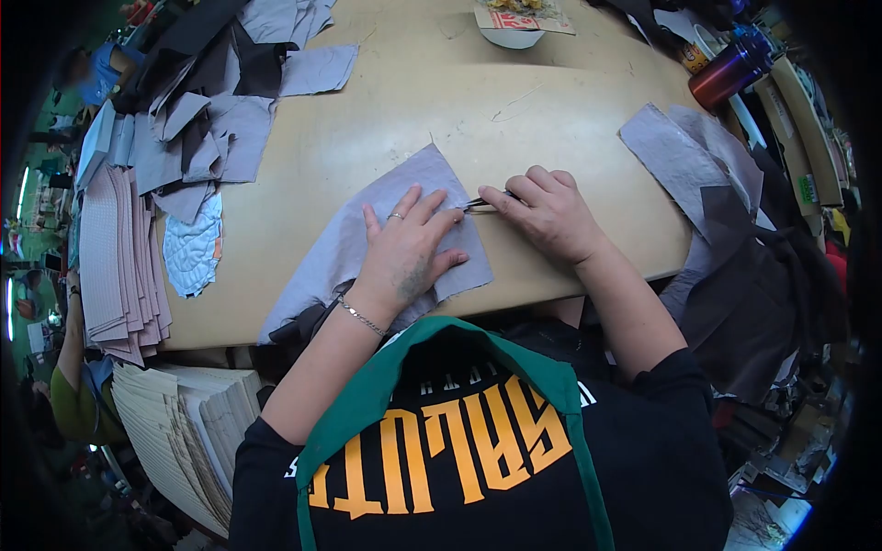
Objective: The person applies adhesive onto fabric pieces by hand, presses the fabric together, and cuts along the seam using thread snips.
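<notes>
- The grey cloth (322, 241) lies at the near middle of the table (570, 101), one corner pointing far; its long axis runs from near left to far right.
- The left hand (409, 241) lies palm down on it, fingers spread apart.
- The right hand (548, 213) is clamped on a small dark tool (477, 202), whose tip points left, at the cloth's right edge near the left fingertips.
- The cloth's near left end reaches the table's near edge; bare tabletop stretches beyond its far corner and to the right of the right hand.
- At left, a heap of grey and dark fabric (248, 133), a white quilted piece (193, 243) and stacked pinkish sheets (119, 266) take up that side.
- At right, more grey fabric (666, 151) covers the edge, with a shiny tumbler (730, 73) farther off.
- A bowl (513, 39) stands at the far edge.
</notes>
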Tool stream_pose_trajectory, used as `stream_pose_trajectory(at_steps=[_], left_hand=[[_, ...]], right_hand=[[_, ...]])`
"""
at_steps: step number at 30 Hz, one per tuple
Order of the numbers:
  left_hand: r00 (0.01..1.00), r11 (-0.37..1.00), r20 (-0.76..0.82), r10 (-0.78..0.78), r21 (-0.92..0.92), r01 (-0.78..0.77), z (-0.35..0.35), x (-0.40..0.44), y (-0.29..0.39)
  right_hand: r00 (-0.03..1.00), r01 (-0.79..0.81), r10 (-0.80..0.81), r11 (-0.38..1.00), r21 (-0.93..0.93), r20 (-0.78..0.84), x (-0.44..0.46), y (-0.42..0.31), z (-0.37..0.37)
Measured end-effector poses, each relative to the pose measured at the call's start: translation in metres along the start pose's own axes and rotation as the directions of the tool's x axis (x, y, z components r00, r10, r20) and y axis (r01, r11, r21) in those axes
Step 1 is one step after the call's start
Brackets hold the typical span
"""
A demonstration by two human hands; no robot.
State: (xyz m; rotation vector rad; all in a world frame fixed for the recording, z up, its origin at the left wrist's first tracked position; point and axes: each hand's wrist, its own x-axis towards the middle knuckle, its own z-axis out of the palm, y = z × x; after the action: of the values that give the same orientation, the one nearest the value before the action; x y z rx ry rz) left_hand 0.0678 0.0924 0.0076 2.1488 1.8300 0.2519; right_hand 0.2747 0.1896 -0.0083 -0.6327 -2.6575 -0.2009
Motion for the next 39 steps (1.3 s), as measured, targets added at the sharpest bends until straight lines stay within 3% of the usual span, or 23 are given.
stream_pose_trajectory(at_steps=[14, 17, 20, 23, 24, 28, 31, 32, 35, 39], left_hand=[[1.000, 1.000, 0.006, -0.002, 0.006, 0.002, -0.001, -0.001, 0.000], [1.000, 1.000, 0.005, -0.002, 0.005, 0.002, 0.000, -0.001, 0.000], [1.000, 1.000, 0.003, 0.006, 0.000, -0.006, -0.001, -0.001, 0.000], [1.000, 1.000, -0.008, 0.009, -0.015, -0.009, -0.001, -0.001, 0.000], [1.000, 0.999, 0.015, -0.005, -0.036, 0.005, -0.003, -0.001, 0.000], [0.995, 0.984, 0.059, -0.076, -0.159, 0.085, -0.009, 0.002, 0.000], [0.988, 0.956, 0.046, -0.150, -0.248, 0.157, -0.009, 0.009, 0.000], [0.983, 0.944, 0.038, -0.179, -0.274, 0.183, -0.009, 0.012, 0.002], [0.984, 0.984, -0.065, -0.168, -0.064, 0.164, -0.008, 0.020, 0.008], [0.989, 0.988, 0.047, -0.139, 0.071, 0.135, -0.012, 0.023, 0.011]], right_hand=[[1.000, 0.014, -0.015, 0.997, 0.082, 0.019, 0.007, -0.002, 0.009], [0.997, -0.081, 0.082, 0.991, 0.103, -0.005, 0.007, 0.002, 0.006], [0.936, -0.352, 0.352, 0.935, 0.045, 0.020, 0.004, 0.018, 0.003], [0.886, -0.463, 0.460, 0.882, -0.085, -0.048, -0.007, 0.034, 0.009], [0.895, -0.439, 0.419, 0.888, -0.134, -0.152, -0.005, 0.034, 0.008], [0.926, -0.289, 0.347, 0.905, 0.312, -0.149, 0.002, 0.006, -0.003], [0.935, -0.323, 0.354, 0.815, 0.481, 0.028, 0.008, -0.020, 0.003], [0.925, -0.349, 0.375, 0.788, 0.507, 0.054, 0.008, -0.020, 0.007], [0.908, -0.397, 0.400, 0.736, 0.548, 0.122, 0.011, -0.019, 0.015], [0.934, -0.354, 0.319, 0.772, 0.528, 0.161, 0.018, -0.008, 0.014]])
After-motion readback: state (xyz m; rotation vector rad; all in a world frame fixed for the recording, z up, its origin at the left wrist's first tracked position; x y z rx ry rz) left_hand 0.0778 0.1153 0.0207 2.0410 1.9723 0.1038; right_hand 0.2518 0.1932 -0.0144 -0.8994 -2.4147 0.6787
